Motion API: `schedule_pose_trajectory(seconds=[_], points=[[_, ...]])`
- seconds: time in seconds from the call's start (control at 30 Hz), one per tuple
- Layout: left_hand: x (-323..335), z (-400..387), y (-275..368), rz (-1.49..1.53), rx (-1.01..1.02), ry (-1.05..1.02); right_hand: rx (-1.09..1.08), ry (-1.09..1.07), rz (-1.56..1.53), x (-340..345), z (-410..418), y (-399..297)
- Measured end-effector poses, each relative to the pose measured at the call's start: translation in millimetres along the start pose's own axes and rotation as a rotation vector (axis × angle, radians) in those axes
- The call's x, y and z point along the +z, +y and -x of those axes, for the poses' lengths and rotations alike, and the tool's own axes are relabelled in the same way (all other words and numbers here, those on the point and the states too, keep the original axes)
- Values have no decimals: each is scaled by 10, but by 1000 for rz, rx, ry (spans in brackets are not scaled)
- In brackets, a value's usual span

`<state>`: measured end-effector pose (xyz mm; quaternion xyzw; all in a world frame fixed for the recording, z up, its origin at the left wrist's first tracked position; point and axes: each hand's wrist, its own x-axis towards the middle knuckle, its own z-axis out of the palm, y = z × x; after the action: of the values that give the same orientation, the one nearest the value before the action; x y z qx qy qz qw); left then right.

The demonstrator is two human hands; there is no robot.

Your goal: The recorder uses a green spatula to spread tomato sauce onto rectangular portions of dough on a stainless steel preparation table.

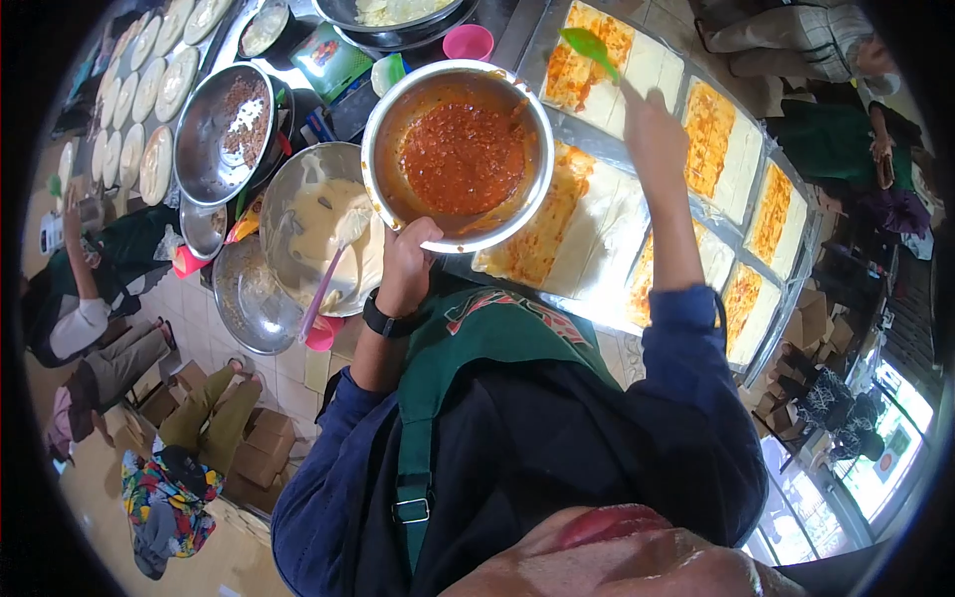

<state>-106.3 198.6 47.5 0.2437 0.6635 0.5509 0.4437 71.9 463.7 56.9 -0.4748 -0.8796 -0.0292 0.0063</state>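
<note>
My left hand [409, 265] grips the near rim of a steel bowl [378, 186], thumb over the edge. Chunky red sauce [466, 157] fills its lower part, with smears up the wall. In my right hand [655, 142] is a green spatula [588, 48], its blade over the farthest dough sheet [649, 74]. Red sauce coats the left part of that sheet; the right part is pale and bare. A nearer dough sheet [589, 224] lies below my right forearm, also partly sauced. Further sheets to the right, such as one dough rectangle [720, 149], carry sauce on one side.
Left of the sauce bowl stands a bowl of cream-coloured mixture [298, 216] with a purple-handled spatula [324, 291]. Beyond it are a steel bowl of brown crumbly filling [246, 123] and a pink cup [468, 43]. Oval dough pieces [149, 89] cover the far-left surface. Other people stand on both sides.
</note>
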Motion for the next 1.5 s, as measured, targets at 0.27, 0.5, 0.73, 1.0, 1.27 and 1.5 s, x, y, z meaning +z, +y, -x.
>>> schedule_pose_trajectory(seconds=[0.27, 0.5, 0.73, 1.0, 1.27, 1.5], points=[[50, -12, 18, 146, -56, 85, -268, 70, 123, -111, -16, 12], [94, -34, 117, 396, -154, 103, -157, -40, 86, -342, -20, 124], [114, -68, 147, 545, -282, 146, 70, -47, -81, 473, -405, 347], [-64, -101, -226, 183, -4, -43, 16, -163, -124, -121, 350, 108], [-51, -126, -135, 133, -50, -20, 38, 108, -41, 290, -474, 170], [-47, -90, -97, 367, -188, 40, -94, -16, 11, -45, -63, 60]])
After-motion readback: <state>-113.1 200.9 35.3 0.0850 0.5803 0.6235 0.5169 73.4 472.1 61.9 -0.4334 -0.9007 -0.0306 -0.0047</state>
